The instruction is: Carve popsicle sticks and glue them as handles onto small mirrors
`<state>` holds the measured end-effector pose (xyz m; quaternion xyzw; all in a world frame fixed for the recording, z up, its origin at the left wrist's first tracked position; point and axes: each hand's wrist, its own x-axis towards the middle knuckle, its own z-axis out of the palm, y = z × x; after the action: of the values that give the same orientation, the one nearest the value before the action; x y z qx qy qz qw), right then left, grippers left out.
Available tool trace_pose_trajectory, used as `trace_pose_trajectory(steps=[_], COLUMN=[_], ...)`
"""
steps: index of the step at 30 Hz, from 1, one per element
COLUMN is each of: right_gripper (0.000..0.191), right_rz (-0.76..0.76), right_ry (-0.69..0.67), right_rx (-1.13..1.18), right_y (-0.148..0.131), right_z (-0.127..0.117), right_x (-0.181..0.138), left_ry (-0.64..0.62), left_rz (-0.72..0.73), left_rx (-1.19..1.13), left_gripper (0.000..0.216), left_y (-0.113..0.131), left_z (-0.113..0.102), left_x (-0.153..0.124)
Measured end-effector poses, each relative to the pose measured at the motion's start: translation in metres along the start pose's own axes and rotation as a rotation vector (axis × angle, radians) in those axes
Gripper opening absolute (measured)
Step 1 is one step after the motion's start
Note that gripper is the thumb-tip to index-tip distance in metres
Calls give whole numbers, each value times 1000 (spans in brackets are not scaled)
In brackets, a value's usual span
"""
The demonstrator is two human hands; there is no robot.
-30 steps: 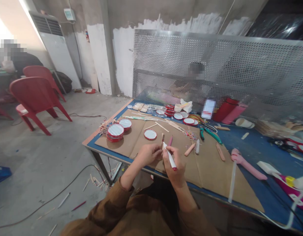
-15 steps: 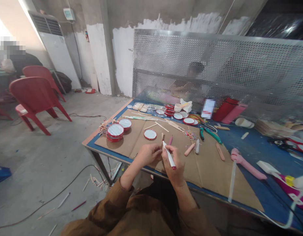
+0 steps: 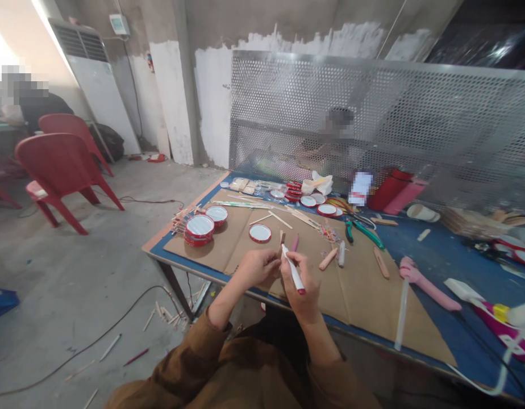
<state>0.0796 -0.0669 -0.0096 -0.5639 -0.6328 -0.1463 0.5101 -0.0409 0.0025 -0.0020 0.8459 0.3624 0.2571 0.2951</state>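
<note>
My right hand (image 3: 304,287) is closed around a white marker pen (image 3: 293,271) with a red end, its tip pointing away from me. My left hand (image 3: 256,268) pinches a small brown wooden piece (image 3: 282,238), which stands up between my hands close to the marker's tip. The lower part of that piece is hidden by my fingers. Just beyond lies a purple pencil-like stick (image 3: 295,243). A round red-rimmed drum with a white face (image 3: 260,233) rests on the cardboard (image 3: 232,250) ahead of my left hand.
Stacked red-rimmed drums (image 3: 199,227) stand at the left. Wooden handles (image 3: 329,259), teal-handled pliers (image 3: 369,234) and a pink glue gun (image 3: 430,287) with a cord lie to the right. A perforated metal screen (image 3: 288,102) bounds the table's back; a red chair (image 3: 60,165) stands left.
</note>
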Motion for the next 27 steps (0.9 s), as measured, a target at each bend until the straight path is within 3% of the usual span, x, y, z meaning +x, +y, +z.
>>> trace_pose_trajectory(steps=[27], right_gripper=[10], right_rz=[-7], right_ry=[-13], right_rx=[-13], right_y=[1], right_z=[-1], right_x=[-2], left_ry=[-1], left_rz=[21], left_rx=[-22], left_gripper=[22], left_y=[0], left_z=[0], left_x=[-1])
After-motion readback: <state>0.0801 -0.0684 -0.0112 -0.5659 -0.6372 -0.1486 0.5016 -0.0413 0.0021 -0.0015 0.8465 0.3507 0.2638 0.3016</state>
